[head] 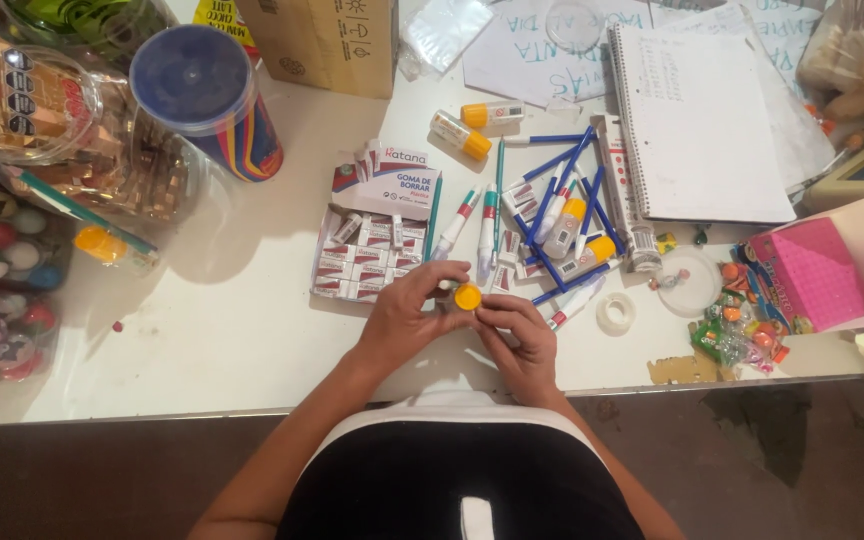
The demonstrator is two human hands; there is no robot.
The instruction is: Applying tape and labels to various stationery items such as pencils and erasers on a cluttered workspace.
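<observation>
Both hands meet over the front edge of the white table (242,330). My left hand (404,312) and my right hand (520,338) together hold a small bottle with an orange cap (468,296); the cap faces up between the fingertips and the bottle's body is mostly hidden. Just behind the hands lies an open box of small erasers (370,252). To its right is a heap of blue pens (562,200), correction pens (488,228) and more orange-capped bottles (586,256).
A spiral notebook (697,120) lies at the back right, a pink box (810,272) and wrapped candies (737,335) at the right. A roll of tape (614,312) sits near my right hand. Candy jars (62,130), a blue-lidded tub (207,95) and a cardboard box (327,40) stand left and back.
</observation>
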